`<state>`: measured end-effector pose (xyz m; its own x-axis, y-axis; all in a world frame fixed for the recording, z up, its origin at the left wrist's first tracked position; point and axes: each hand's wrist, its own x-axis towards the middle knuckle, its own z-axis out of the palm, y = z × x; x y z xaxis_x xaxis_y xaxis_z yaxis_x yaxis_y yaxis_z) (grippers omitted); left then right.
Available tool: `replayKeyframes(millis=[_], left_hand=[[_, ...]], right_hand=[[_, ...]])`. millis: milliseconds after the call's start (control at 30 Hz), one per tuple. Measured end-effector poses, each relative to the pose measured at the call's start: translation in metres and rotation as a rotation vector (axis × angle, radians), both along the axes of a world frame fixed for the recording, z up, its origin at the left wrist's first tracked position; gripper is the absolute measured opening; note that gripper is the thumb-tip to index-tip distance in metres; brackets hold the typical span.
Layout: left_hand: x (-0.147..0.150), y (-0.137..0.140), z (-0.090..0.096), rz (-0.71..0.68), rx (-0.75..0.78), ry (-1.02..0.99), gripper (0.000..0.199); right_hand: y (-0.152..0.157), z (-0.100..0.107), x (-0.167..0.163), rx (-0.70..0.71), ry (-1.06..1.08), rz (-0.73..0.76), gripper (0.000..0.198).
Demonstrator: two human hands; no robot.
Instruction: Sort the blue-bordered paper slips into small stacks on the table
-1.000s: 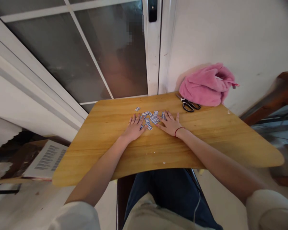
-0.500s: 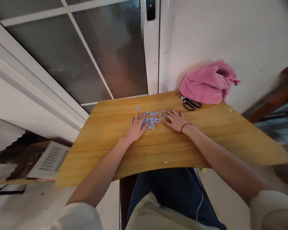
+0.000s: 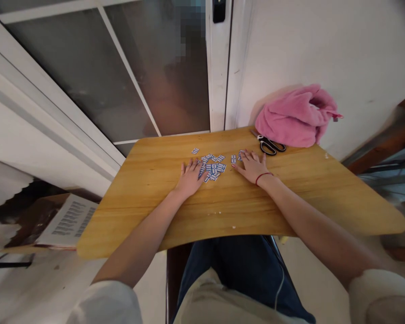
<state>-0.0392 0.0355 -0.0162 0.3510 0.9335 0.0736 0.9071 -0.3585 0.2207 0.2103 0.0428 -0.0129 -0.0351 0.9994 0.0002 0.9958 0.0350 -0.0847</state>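
A loose pile of small blue-and-white paper pieces (image 3: 216,168) lies near the middle of the wooden table (image 3: 148,171). My left hand (image 3: 190,178) rests flat with its fingers spread, its thumb side against the pile and covering part of it. My right hand (image 3: 252,166), a red string on its wrist, is also spread on the tabletop. Its fingertips touch one paper piece (image 3: 240,155), partly hidden under them. Another piece (image 3: 233,159) lies just left of those fingers. A single piece (image 3: 195,151) sits apart, beyond the left hand.
Black-handled scissors (image 3: 272,146) lie behind my right hand, beside a pink plush cloth bundle (image 3: 295,117) against the wall. A framed glass door (image 3: 175,90) borders the table's far side. At left stands a cardboard box with a printed sheet (image 3: 67,220). Tiny white scraps dot the tabletop.
My right hand has slid a little to the right, away from the pile, with a paper piece under its fingertips. One piece now shows between it and the pile. My left hand stays beside the pile.
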Motion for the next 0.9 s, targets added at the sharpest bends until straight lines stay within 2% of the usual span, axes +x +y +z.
replayKeyframes(millis=[133, 267, 367, 567, 633, 767, 833, 900], left_hand=[[-0.001, 0.001, 0.0, -0.011, 0.009, -0.005, 0.058], [0.001, -0.002, 0.002, -0.19, 0.004, -0.01, 0.054], [0.003, -0.006, 0.002, -0.304, -0.027, 0.012, 0.055], [0.006, -0.012, 0.004, -0.329, -0.027, 0.014, 0.059], [0.003, -0.01, 0.005, -0.306, -0.006, 0.01, 0.057], [-0.004, -0.002, 0.009, -0.245, 0.085, -0.042, 0.051], [-0.006, 0.001, 0.009, -0.301, 0.094, -0.082, 0.047], [-0.007, 0.002, 0.009, -0.386, 0.069, -0.088, 0.045]], right_hand=[[0.0, -0.003, -0.002, 0.005, 0.023, 0.138, 0.072], [-0.002, -0.005, -0.007, -0.032, 0.02, 0.208, 0.07], [-0.005, -0.005, -0.012, -0.043, 0.027, 0.313, 0.07], [-0.011, -0.001, -0.022, -0.07, 0.053, 0.446, 0.068], [-0.011, 0.0, -0.022, -0.051, 0.085, 0.445, 0.067], [-0.008, -0.001, -0.018, -0.006, 0.12, 0.323, 0.071], [-0.007, -0.002, -0.016, 0.003, 0.122, 0.32, 0.068], [-0.007, -0.003, -0.016, 0.017, 0.143, 0.406, 0.061]])
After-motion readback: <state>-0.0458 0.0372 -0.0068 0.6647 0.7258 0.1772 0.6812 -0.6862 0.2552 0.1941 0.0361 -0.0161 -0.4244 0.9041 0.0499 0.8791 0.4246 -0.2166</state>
